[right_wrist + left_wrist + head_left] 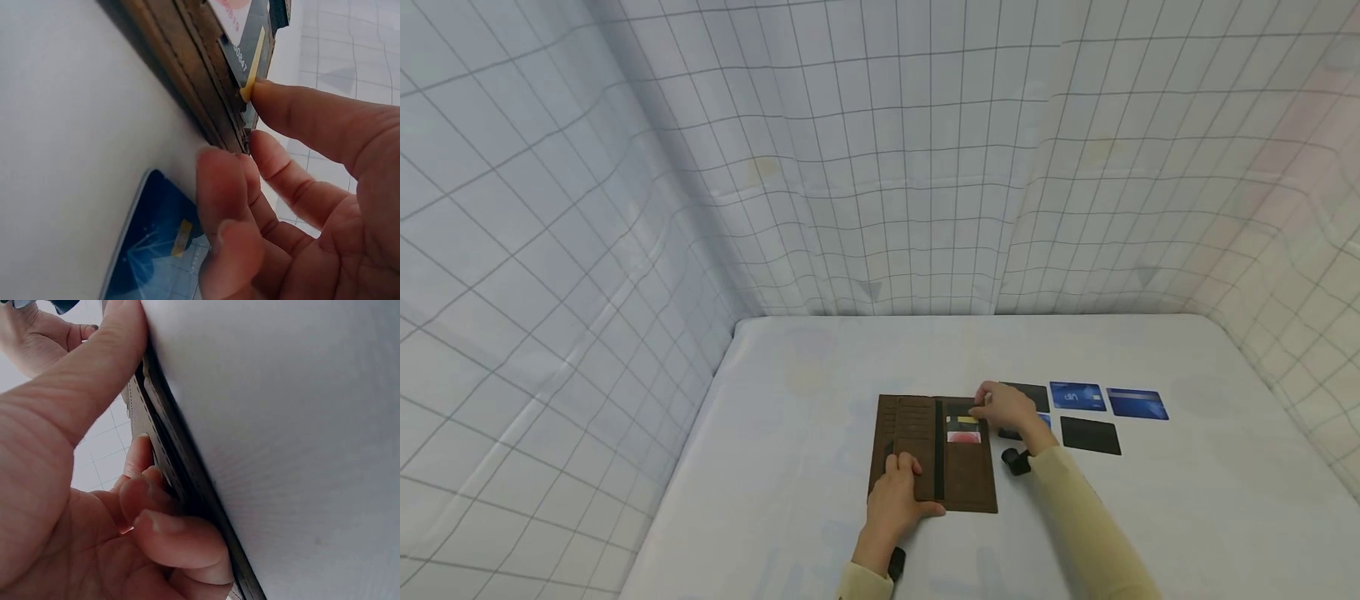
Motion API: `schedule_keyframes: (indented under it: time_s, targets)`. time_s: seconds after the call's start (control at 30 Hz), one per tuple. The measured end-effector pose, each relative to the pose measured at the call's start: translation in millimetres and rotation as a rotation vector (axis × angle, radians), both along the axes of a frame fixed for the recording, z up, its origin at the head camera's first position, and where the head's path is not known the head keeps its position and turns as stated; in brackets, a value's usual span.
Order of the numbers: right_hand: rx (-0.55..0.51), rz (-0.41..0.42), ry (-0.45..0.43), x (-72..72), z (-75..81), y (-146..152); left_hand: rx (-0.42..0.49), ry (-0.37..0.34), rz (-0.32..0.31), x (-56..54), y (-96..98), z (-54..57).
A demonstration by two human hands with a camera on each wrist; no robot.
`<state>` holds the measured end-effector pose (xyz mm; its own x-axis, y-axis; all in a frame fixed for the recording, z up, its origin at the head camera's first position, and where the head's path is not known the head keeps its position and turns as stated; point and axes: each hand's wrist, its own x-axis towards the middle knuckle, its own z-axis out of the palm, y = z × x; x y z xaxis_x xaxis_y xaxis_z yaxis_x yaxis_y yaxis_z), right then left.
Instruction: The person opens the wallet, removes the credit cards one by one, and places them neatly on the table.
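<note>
A brown wallet (pixel 970 479) lies spread open on the white table. My left hand (pixel 895 496) rests on its lower left part, the thumb along the near edge and the fingers bent against the leather. At the top right of the wallet, my right hand (pixel 1009 408) pinches at a card in a slot. In the right wrist view the thumb touches a dark card with a yellow stripe (pixel 256 59), and the index fingertip is at the wallet's edge. Below it in the slots sits a white and red card (pixel 964 437).
Right of the wallet lie a blue VIP card (pixel 1077 396), another blue card (pixel 1137 403) and a black card (pixel 1090 435). A further black card (pixel 1033 393) and a blue one (pixel 156 231) are partly covered by my right hand. Gridded white curtains (pixel 865 167) surround the table.
</note>
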<state>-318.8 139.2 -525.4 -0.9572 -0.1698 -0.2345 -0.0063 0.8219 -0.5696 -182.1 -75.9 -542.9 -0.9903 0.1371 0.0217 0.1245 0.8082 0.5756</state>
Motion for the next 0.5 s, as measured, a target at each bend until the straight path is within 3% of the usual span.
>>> schedule_keyframes:
  time_s: [0.5]
  targets:
    - [0.002,0.012,0.037,0.3,2.9,-5.0,0.006,-0.011,0.007,0.6,0.6,3.5]
